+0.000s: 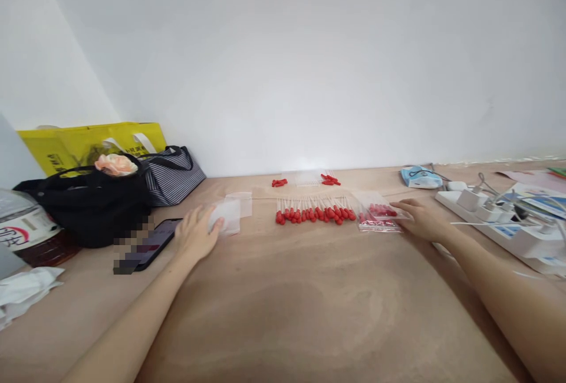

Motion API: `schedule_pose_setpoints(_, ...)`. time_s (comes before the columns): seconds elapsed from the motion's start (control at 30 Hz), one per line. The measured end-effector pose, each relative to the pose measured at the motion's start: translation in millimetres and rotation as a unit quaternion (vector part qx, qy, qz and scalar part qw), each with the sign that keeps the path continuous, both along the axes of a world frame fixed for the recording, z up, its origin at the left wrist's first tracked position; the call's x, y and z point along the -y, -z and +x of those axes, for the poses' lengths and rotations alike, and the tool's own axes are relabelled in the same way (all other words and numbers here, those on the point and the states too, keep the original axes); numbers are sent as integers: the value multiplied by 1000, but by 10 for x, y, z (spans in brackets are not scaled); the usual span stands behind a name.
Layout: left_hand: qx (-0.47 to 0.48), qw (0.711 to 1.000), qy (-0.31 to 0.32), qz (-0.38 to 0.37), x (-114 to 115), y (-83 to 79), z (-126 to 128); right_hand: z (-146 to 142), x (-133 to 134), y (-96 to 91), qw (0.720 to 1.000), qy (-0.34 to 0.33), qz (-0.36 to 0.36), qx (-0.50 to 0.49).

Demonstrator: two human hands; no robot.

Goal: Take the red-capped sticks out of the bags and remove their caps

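My left hand (197, 233) rests on the left side of the table, fingers apart, its thumb on the edge of some clear plastic bags (230, 217). Over on the right, my right hand (421, 220) has its fingers stretched out, with the fingertips at the right edge of clear zip bags (380, 225) that have red-tipped sticks inside. Between the hands lies a row of red-tipped white sticks (312, 214), red ends toward me. Farther back, two small bunches of red-tipped sticks, one left (279, 183) and one right (331, 180), lie by another clear bag (306, 177).
At left are a phone (154, 246), a black bag (97, 212), a striped bag (174, 177), a yellow bag (84, 141), a large bottle (30, 230) and crumpled tissue (29, 291). A power strip (504, 230) with cables, and a blue mask (421, 177), lie at right.
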State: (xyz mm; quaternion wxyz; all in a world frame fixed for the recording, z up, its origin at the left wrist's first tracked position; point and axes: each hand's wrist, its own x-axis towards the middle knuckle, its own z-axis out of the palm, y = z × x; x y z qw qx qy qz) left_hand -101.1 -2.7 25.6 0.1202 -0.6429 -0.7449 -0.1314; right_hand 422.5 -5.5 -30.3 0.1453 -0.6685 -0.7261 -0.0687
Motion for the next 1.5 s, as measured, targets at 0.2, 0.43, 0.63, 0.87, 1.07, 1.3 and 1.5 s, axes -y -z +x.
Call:
schedule_pose_setpoints(0.2, 15, 975, 58, -214, -41, 137, 39, -56, 1, 31, 998, -28, 40, -25)
schedule_pose_setpoints(0.43, 10, 983, 86, -162, -25, 133, 20, -325, 118, -239, 934, 171, 276, -151)
schedule_pose_setpoints(0.63, -4, 984, 134, 118, 68, 102, 133, -796, 218, -589, 823, 34, 317, -471)
schedule_pose_setpoints(0.87, 365, 878, 311, 0, 288, 76, 648, -1751, 367, -538, 749, -145, -184, -619)
schedule_pose_setpoints(1.07, 502, 745, 339, -280, 254, 83, 1199, -2050, 94, -436, 765, -248, -365, -469)
schedule_pose_setpoints(1.3, 509, 732, 288, -350, 147, 69, 1289, -2122, 63, -263, 856, -234, -149, -437)
schedule_pose_setpoints(1.5, 597, 715, 213, -295, 217, 168, 1281, -2087, 481, -306, 927, -252, -28, -277)
